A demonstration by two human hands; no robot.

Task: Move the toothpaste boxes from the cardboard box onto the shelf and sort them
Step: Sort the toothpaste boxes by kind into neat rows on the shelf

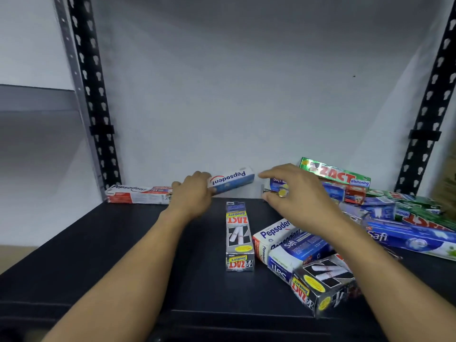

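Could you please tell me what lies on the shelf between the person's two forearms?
In the head view, one black ZACT Smokers box lies flat on the dark shelf between them, lengthwise front to back, touching neither.

A Pepsodent box (pixel 138 193) lay at the shelf's (pixel 98 255) back left corner, a second Pepsodent box (pixel 233 181) right of it. A Zact Smokers box (pixel 239 235) lay mid-shelf, front to back. Toward the right edge lay heaped boxes (pixel 385 211), a Zact Whitening box (pixel 335 175) topmost.

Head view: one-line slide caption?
Left hand grips a blue Pepsodent box at the rear of the shelf; open right hand hovers by the unsorted toothpaste boxes.
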